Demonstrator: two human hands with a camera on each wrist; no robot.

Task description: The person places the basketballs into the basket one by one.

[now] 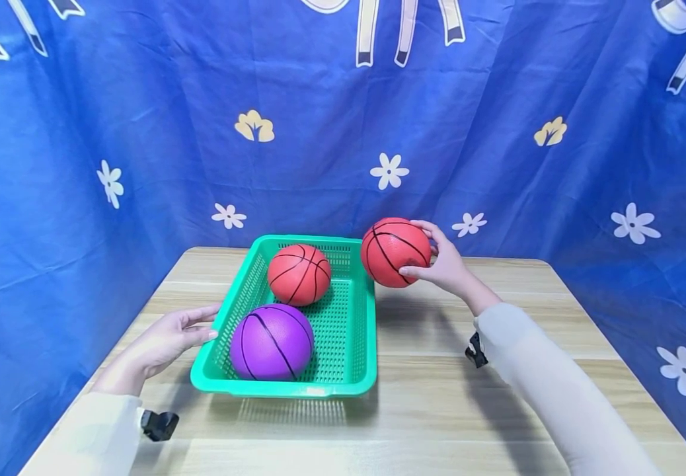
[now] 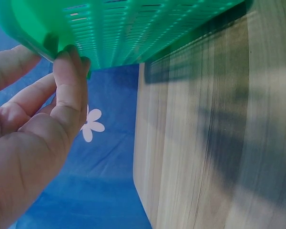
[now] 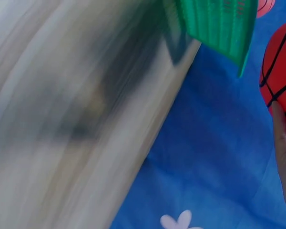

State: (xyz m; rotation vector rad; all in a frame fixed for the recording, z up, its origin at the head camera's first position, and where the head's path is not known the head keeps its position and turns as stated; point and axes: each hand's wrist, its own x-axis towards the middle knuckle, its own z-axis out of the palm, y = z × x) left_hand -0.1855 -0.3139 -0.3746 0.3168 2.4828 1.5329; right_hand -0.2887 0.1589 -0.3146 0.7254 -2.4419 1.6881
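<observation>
A green plastic basket (image 1: 343, 390) stands on the table with a purple basketball (image 1: 271, 342) in its near left part and a red basketball (image 1: 299, 275) behind that one. My left hand (image 1: 170, 338) is at the basket's left side. In the left wrist view its thumb and fingers (image 2: 69, 83) pinch the rim. My right hand (image 1: 447, 264) grips a second red basketball (image 1: 396, 252) from its right side, thumb in front and fingers behind. That ball is raised at the basket's far right corner and overlaps the rim in the head view.
The pale wooden table (image 1: 438, 410) reaches back to a blue curtain (image 1: 319, 165) printed with white flowers. The curtain also hangs along both sides. Small black devices sit at both wrists, one on the left cuff (image 1: 158, 425) and one below the right cuff (image 1: 476, 350).
</observation>
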